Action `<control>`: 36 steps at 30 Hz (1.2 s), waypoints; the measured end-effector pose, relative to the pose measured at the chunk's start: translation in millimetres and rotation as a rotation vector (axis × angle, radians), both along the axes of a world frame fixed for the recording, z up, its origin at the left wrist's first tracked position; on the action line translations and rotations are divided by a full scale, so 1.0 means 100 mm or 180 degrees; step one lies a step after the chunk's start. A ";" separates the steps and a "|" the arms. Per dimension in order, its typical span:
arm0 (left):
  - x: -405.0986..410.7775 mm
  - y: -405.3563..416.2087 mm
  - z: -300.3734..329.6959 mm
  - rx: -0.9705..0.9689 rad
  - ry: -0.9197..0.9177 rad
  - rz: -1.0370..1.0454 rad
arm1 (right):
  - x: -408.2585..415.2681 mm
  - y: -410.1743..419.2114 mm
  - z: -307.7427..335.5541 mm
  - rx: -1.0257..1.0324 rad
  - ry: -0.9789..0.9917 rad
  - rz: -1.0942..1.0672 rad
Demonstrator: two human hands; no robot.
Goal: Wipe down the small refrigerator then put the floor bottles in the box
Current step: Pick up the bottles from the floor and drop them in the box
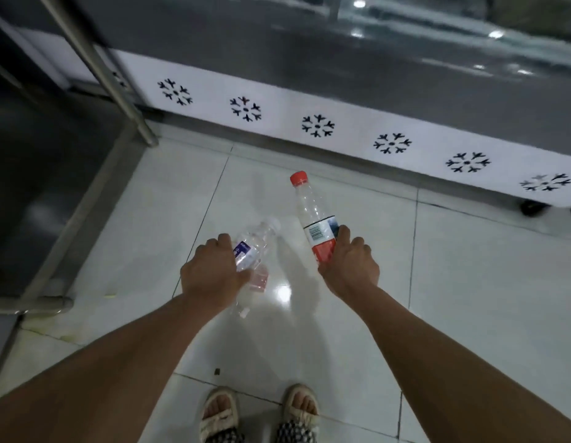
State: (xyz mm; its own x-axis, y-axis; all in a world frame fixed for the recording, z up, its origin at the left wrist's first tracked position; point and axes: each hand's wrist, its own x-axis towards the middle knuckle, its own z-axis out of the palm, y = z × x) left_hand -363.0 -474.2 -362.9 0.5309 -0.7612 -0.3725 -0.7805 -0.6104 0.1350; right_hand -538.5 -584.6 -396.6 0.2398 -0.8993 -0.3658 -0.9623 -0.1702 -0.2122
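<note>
My left hand (210, 273) grips a small clear plastic bottle (253, 243) with a purple label and a clear cap, its neck pointing up and to the right. A second clear bottle with a pinkish label (257, 281) shows just under that hand; whether the hand holds it too is unclear. My right hand (351, 263) grips a taller clear bottle (311, 212) with a red cap and a red and white label, held by its lower part with the cap pointing away. Both hands hover above the white floor tiles. No box is in view.
A chest freezer (341, 132) with a white base band of black snowflake marks and a caster (531, 207) runs across the back. A steel-framed rack (95, 187) stands at the left. My sandalled feet (261, 414) are at the bottom on glossy tiles.
</note>
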 end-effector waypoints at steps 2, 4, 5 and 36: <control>-0.10 -0.10 0.46 -0.0040 -0.0009 -0.0034 | -0.14 -0.10 0.52 -0.0088 -0.0003 -0.0007; -0.22 -0.19 0.91 -0.0077 -0.0047 -0.0106 | -0.29 -0.16 1.03 -0.0150 0.0033 0.0014; -0.29 -0.22 1.11 -0.0116 -0.0052 -0.0175 | -0.37 -0.17 1.27 -0.0183 0.0058 0.0020; -4.12 -1.01 4.50 -0.1545 -0.0603 -0.3095 | -4.75 0.83 4.95 -0.1582 0.0341 -0.1787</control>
